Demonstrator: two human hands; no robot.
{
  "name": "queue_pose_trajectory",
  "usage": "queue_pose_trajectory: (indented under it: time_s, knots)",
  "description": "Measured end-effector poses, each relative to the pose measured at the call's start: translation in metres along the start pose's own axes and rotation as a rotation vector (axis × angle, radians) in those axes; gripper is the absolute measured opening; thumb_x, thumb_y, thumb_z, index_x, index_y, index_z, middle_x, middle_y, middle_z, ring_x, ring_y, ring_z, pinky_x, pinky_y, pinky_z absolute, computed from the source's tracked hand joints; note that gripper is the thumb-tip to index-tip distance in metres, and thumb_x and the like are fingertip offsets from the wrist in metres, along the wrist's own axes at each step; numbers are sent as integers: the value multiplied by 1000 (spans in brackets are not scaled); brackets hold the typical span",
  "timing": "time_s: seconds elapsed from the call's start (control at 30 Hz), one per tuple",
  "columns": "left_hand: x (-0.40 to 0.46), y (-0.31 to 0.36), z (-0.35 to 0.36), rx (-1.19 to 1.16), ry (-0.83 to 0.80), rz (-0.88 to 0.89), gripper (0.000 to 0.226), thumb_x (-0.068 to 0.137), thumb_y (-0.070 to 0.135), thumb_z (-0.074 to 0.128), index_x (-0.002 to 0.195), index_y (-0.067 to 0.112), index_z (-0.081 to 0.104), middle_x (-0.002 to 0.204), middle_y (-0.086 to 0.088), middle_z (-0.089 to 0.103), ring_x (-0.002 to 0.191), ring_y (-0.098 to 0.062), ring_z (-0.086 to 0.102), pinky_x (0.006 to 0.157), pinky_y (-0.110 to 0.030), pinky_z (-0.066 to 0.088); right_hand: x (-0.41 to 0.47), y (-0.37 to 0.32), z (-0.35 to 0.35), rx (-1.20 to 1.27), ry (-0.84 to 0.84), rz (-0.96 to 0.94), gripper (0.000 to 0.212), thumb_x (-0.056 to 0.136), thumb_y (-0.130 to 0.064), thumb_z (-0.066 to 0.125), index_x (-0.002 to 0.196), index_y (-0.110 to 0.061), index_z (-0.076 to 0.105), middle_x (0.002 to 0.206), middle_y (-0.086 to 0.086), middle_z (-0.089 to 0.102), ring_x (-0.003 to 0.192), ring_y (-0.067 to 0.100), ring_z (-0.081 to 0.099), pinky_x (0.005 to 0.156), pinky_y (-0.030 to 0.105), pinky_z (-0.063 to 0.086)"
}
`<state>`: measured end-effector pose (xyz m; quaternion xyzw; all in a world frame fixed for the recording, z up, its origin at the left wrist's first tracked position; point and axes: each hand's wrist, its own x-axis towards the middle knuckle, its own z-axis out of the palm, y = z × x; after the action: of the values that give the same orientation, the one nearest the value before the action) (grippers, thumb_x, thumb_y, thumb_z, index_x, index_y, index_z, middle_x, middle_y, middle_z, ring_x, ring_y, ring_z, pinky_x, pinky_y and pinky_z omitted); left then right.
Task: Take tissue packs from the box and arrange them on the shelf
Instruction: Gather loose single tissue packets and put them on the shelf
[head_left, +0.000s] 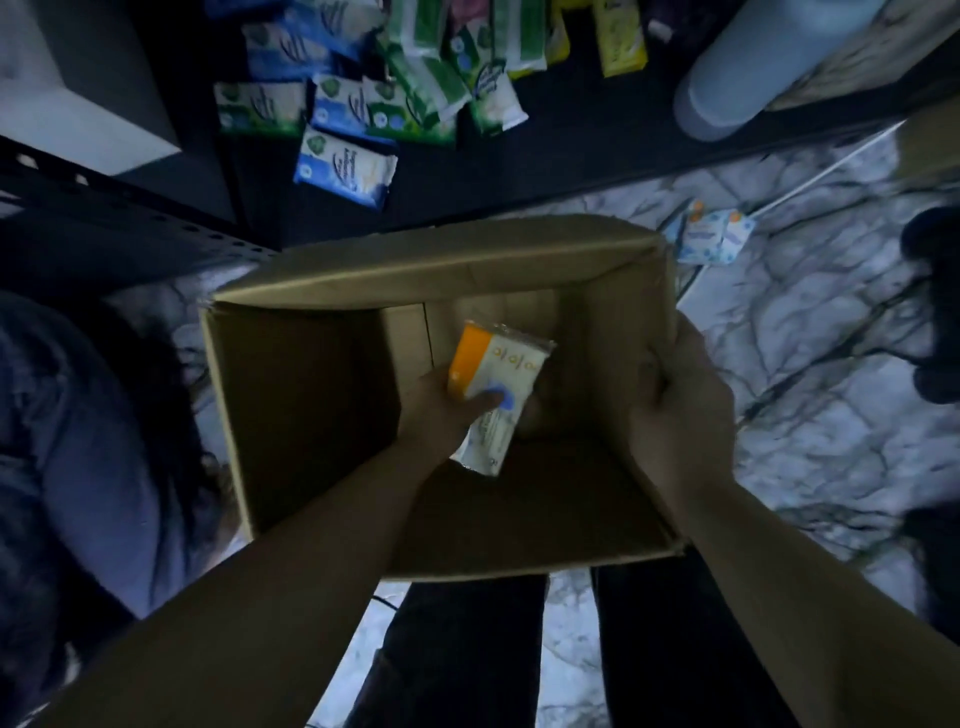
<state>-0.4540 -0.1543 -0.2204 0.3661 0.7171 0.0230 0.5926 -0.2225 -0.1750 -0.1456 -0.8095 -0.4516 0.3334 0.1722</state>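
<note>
Gripping an orange-and-white tissue pack (496, 382) inside the cardboard box (431, 270), the left hand (441, 415) is closed around its near end. Its long axis points toward the shelf (571, 171) straight ahead, where other packs lie, while the right hand (680, 415) clasps the box's right wall.

We have only one view, from a wide-angle camera on the head, looking steeply down and a little forward. It sits close above the open cardboard box (363, 275), which fills the middle of the frame, so we see straight into it. Both forearms run in from the bottom edge, and our legs show beneath the box. The dark shelf (545, 156) lies ahead along the top edge, seen from above, and the marbled floor (810, 364) spreads to the right. The wide lens bends straight lines near the edges.
</note>
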Motion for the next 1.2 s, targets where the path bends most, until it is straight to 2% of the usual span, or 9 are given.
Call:
queue_pose_trajectory:
  time_s: [0.17,0.33,0.43,0.53,0.63,0.77,0.87,0.97,1.2]
  knots:
    - [-58,23,-31,-94,63,55,42,80,36,88,116,21,74,110,6,78,96,-11,75,83,-34,62,-4,-10,-10,-8,-92,56,51,108,-23,43,158,-29,34,129,7,67,114,32,63,86,32,41]
    - [-124,64,-60,-123,88,92,39,79,35,90,110,20,74,105,6,79,92,-9,75,79,-31,62,-12,-32,-34,-114,-206,74,63,104,-21,43,164,-23,22,157,10,44,141,33,43,114,48,40]
    - [-165,93,-80,-103,75,131,40,77,36,91,109,20,74,101,7,79,91,-7,74,79,-30,61,-24,-70,-60,-138,-195,-40,53,108,-32,42,157,-14,39,156,15,45,141,36,42,115,44,38]
    - [-211,129,-102,-97,77,175,37,77,35,91,108,20,75,98,9,79,88,-5,74,74,-26,58,-43,-129,-102,-45,-191,-72,42,110,-36,39,134,-10,62,138,17,61,125,35,56,102,33,39]
    - [-262,171,-127,-119,98,221,35,79,37,89,107,22,76,96,12,79,85,0,74,67,-20,55,-68,-193,-153,128,-184,-70,40,111,-40,37,115,-16,68,109,6,71,105,26,64,94,36,46]
    - [-331,223,-166,-121,151,332,27,79,31,90,98,24,73,82,19,75,72,11,69,55,-8,47,-100,-268,-221,332,-220,-121,32,104,-53,47,118,-33,67,104,-12,74,100,7,69,93,39,56]
    - [-382,253,-196,-104,125,399,26,77,30,91,97,22,76,84,14,78,76,3,73,61,-14,50,-121,-322,-267,391,-299,-191,28,98,-47,64,122,-31,65,100,-8,76,92,8,73,81,36,62]
    - [-432,275,-229,-52,120,461,25,77,30,91,96,25,75,89,11,80,80,-4,75,71,-29,57,-146,-371,-299,458,-346,-241,12,97,-28,70,103,-18,70,93,5,77,83,21,76,69,36,64]
    - [-536,318,-306,145,418,712,84,61,55,93,126,32,45,116,19,60,99,3,63,77,-21,51,-190,-467,-348,691,-361,-294,14,97,-14,70,101,-1,65,91,17,76,81,25,77,68,36,64]
